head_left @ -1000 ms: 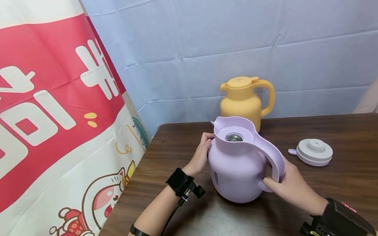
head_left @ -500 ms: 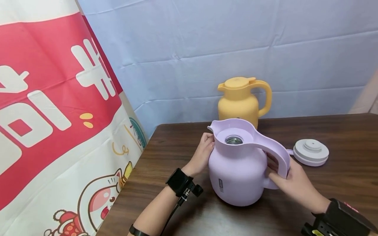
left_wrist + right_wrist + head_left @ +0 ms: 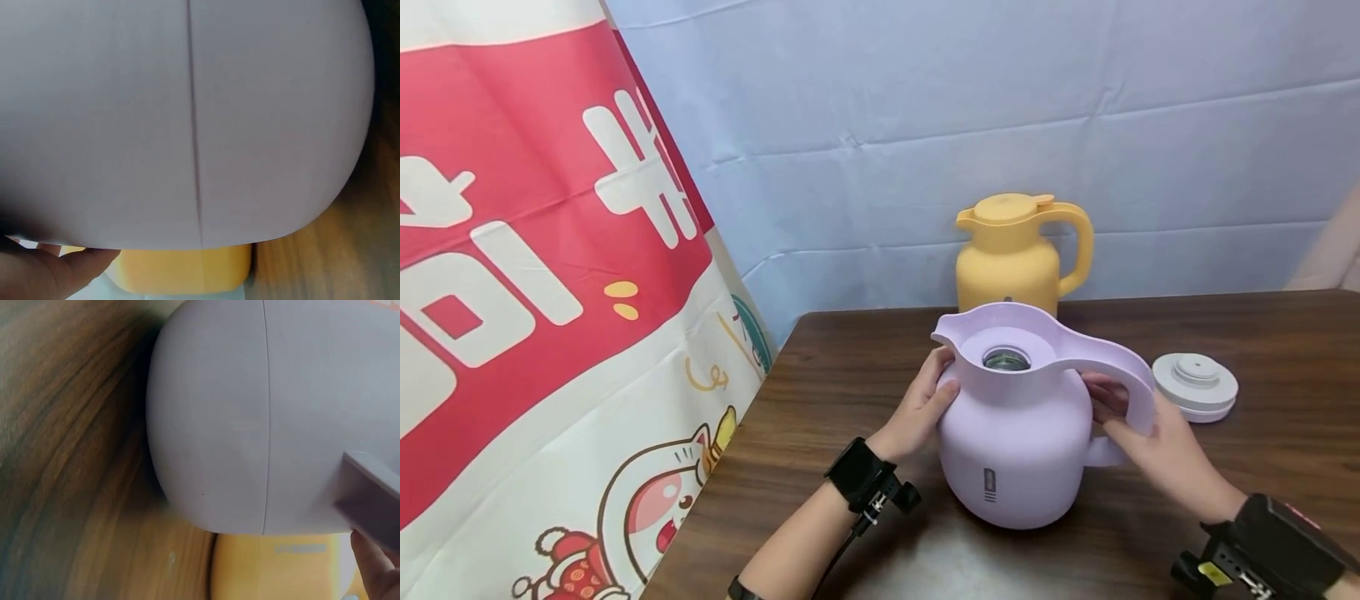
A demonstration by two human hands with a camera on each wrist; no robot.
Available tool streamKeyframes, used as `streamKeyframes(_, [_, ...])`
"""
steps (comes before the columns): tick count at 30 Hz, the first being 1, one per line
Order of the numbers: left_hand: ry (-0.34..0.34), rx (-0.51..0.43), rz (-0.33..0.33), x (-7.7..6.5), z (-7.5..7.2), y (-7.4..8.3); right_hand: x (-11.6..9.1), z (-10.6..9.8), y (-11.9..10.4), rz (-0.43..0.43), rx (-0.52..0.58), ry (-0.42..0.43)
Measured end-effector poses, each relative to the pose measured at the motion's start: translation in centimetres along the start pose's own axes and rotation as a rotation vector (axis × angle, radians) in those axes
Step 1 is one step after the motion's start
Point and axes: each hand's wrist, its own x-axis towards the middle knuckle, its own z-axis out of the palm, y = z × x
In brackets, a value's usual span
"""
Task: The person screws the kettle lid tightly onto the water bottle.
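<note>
A lilac thermos jug [image 3: 1015, 442] stands on the dark wooden table [image 3: 842, 358], its round mouth uncovered and its spout toward the left. A small printed label shows low on its front. My left hand [image 3: 917, 404] lies against the jug's left side below the spout, thumb toward the front. At the other side my right hand [image 3: 1165, 446] is behind the jug's handle [image 3: 1138, 404], fingers visible through the loop near the body. In the right wrist view, a fingertip [image 3: 369, 556] sits close to the handle's lower end; the remaining fingers are mostly hidden.
Behind the lilac jug stands a yellow thermos jug [image 3: 1007, 267] with its lid on. A grey-white lid [image 3: 1195, 383] lies on the table right of the handle. Pale blue cloth [image 3: 850, 167] hangs at the back, and a printed red-and-white cloth [image 3: 550, 292] covers the left.
The lilac jug has turned, bringing its label round toward the middle and its handle rightward over the lid's tab. My right hand's thumb has left the handle's front; my left thumb now shows.
</note>
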Motion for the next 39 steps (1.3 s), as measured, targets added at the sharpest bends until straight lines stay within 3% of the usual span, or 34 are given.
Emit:
streamKeyframes(6, [0.034,0.162,0.065,-0.6,0.6,0.1,0.3,-0.4,0.6,-0.042,0.085,-0.018])
streamKeyframes(12, [0.03,0.206,0.056,-1.2,1.0,0.5,0.5,-0.8,0.9,-0.024,0.089,-0.026])
streamKeyframes(15, [0.011,0.216,0.059,-1.4,1.2,0.7,0.5,-1.0,1.0,-0.006,0.039,-0.024])
streamKeyframes(21, [-0.03,0.208,0.094,-1.0,1.7,1.0,0.3,-1.6,1.2,0.012,-0.178,-0.004])
streamKeyframes(23, [-0.028,0.19,0.079,-0.9,1.8,1.0,0.3,-1.7,1.3,0.011,-0.196,-0.003])
streamKeyframes(28, [-0.01,0.162,0.011,-0.8,2.2,1.1,0.4,-2.2,1.7,-0.025,-0.051,-0.041])
streamKeyframes(32, [-0.018,0.162,-0.005,-0.7,2.5,1.2,0.8,-3.2,2.0,-0.055,0.082,-0.157])
streamKeyframes(39, [-0.018,0.16,-0.013,-0.8,2.5,1.1,0.7,-5.1,1.8,-0.036,-0.232,-0.308])
